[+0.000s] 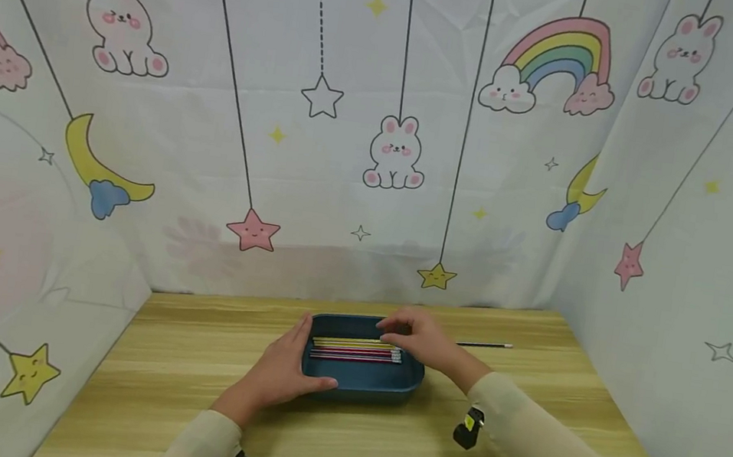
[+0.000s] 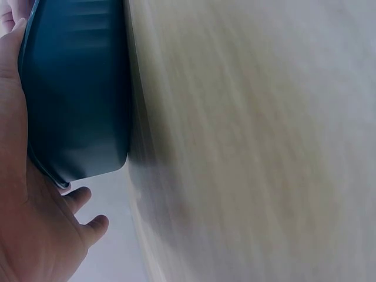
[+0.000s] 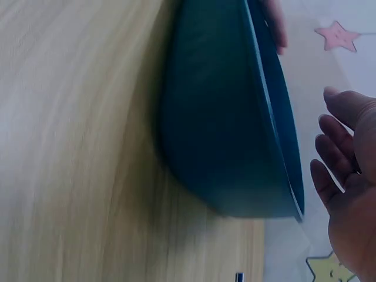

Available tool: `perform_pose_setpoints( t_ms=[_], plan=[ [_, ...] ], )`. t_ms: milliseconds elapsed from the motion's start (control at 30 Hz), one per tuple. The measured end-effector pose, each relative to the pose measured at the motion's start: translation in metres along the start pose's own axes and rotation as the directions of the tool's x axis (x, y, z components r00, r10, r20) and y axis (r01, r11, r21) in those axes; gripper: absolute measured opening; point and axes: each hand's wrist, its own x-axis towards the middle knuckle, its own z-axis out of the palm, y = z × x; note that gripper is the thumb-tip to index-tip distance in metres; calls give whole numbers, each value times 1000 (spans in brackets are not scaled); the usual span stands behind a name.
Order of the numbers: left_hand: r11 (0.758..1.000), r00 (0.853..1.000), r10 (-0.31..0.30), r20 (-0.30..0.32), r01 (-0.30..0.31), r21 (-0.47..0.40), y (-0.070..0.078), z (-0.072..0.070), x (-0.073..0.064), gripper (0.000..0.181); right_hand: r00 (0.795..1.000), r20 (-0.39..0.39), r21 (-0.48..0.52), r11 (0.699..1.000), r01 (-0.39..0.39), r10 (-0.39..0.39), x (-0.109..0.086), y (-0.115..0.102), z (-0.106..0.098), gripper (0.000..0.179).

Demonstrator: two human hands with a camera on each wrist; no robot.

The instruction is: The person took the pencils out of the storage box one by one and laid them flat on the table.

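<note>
Blue tray (image 1: pixel 365 396) mid-desk (image 1: pixel 184 343), pencils (image 1: pixel 353 351) inside lying left-right, pale ends to right. Loose pencil (image 1: pixel 485 344) on desk, right of tray. Our left grip (image 1: pixel 281 373) spread along tray's left side, thumb at near rim, not clenched. Right grip (image 1: pixel 417 339) half-curled over tray's far right, nothing held that we can see. We'd expect pencils light, stiff, slick, apt to roll: pinch mid-shaft. Tray probably slides easily; brace side wall.
</note>
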Motion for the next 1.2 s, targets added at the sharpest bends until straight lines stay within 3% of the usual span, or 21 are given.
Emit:
perform_pose_setpoints(
  t_ms=[433,667,967,1200],
  plan=[
    [1000,1000,-1,17,1,-8,-1,0,-1,139,995,94,-97,995,23,-14,24,-4,41,22],
    [1000,1000,12,16,-12,-6,0,-1,-1,138,995,92,-156,988,-10,25,33,1,56,20],
    [1000,1000,13,11,-13,6,-2,-1,0,138,993,122,-222,975,30,-3,39,8,69,17],
    [1000,1000,16,7,-16,-6,-1,-1,0,137,992,122,-267,964,12,21,39,10,72,18]
  ],
)
